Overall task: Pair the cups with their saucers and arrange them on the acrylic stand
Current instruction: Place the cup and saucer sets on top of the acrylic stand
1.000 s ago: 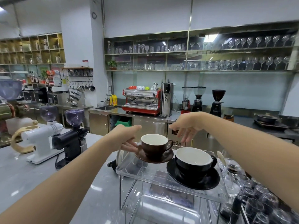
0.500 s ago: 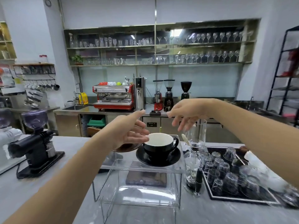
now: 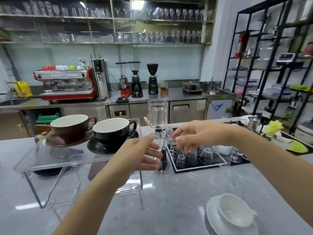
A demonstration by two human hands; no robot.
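Resting freed on acrylic stand [image 3: 50, 160], brown cup [image 3: 72, 127], left hand [image 3: 135, 155] withdrawn empty

Bare counter [image 3: 177, 192] lies open between acrylic stand [image 3: 55, 162] and white cup [image 3: 234, 212].

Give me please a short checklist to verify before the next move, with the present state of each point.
1. Brown ceramic cup sits on its brown saucer on the clear acrylic stand: ok.
2. Black ceramic cup on its black saucer, on the stand: ok.
3. White cup with its white saucer on the stand: not ok, both on the grey counter.
4. Left hand and right hand empty: ok.
5. Free space on the stand top: cannot tell.
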